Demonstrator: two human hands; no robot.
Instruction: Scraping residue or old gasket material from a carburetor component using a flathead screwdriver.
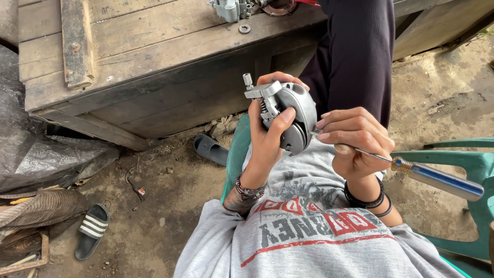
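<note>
My left hand (267, 141) grips a round grey metal engine part (293, 116) with a spring and a small lever on its upper left. It is held upright in front of my chest. My right hand (355, 144) holds a screwdriver (442, 180) with a blue handle and orange collar. The thin shaft runs under my fingers, and its tip touches the right edge of the part. Both wrists wear dark bracelets. Below them are my grey printed shirt and dark trouser leg.
A worn wooden crate (154, 56) stands ahead, with a grey metal assembly (229, 9), a small gear (244, 29) and a round ring (280, 6) on top. A dark slipper (210, 149) and striped sandal (92, 229) lie on the dirt. Black sheeting (31, 149) left, green plastic chair (473, 164) right.
</note>
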